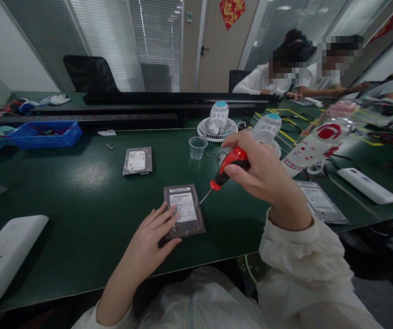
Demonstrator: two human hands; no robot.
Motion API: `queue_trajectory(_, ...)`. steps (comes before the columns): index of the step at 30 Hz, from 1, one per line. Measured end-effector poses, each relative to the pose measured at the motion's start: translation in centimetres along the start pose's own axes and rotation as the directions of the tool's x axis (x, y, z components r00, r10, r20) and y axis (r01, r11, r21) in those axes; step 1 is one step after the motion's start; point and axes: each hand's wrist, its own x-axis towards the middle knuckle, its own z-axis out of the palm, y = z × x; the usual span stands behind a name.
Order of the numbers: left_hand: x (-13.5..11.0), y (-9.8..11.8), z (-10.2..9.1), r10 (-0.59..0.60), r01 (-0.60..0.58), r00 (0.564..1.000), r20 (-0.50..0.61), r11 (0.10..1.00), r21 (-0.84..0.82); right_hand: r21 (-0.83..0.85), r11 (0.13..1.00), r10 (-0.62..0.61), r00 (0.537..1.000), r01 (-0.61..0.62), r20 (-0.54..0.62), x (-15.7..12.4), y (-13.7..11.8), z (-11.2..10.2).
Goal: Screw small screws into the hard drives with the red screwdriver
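Observation:
A hard drive (191,225) lies label up on the green table in front of me. Resting on its left side is my left hand (153,235), fingers stretched out over the label. My right hand (254,171) is wrapped round the handle of a red and black screwdriver (221,176). The screwdriver slants down to the left, its tip at the drive's right edge; whether it sits in a screw is too small to tell. A second hard drive (137,161) lies farther back to the left, and a third hard drive (320,202) is partly behind my right wrist.
A clear plastic cup (197,148) stands beyond the drive, near small loose screws. White fans (218,123) stand at the back. To the right are a tilted bottle (320,141) and a white power bank (368,185). A blue bin (45,135) is at left. Other people sit across the table.

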Motion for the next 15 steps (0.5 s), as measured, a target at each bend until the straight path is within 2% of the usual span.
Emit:
queue_trajectory(4, 0.01, 0.04, -0.05, -0.010, 0.010, 1.000, 0.005, 1.000, 0.009, 0.159, 0.985, -0.073, 0.996, 0.064, 0.049, 0.05, -0.39, -0.58)
queue_trajectory(6, 0.00, 0.03, -0.04, -0.013, 0.013, 1.000, 0.007, 1.000, 0.007, 0.186, 0.980, -0.082, 0.996, 0.072, 0.047, 0.03, -0.56, -0.47)
queue_trajectory(11, -0.09, -0.04, 0.10, -0.008, 0.008, 1.000, -0.013, 1.000, -0.020, 0.011, 1.000, -0.020, 0.996, 0.021, -0.084, -0.06, -0.55, 0.30)
queue_trajectory(13, -0.13, -0.08, 0.18, -0.010, 0.010, 1.000, -0.025, 1.000, -0.028, -0.031, 0.999, -0.023, 0.997, 0.021, -0.074, -0.04, -0.35, 0.35)
queue_trajectory(15, -0.14, -0.11, 0.22, -0.008, 0.007, 1.000, -0.030, 1.000, -0.029, 0.004, 0.999, -0.045, 0.999, 0.045, -0.018, -0.01, -0.10, 0.15)
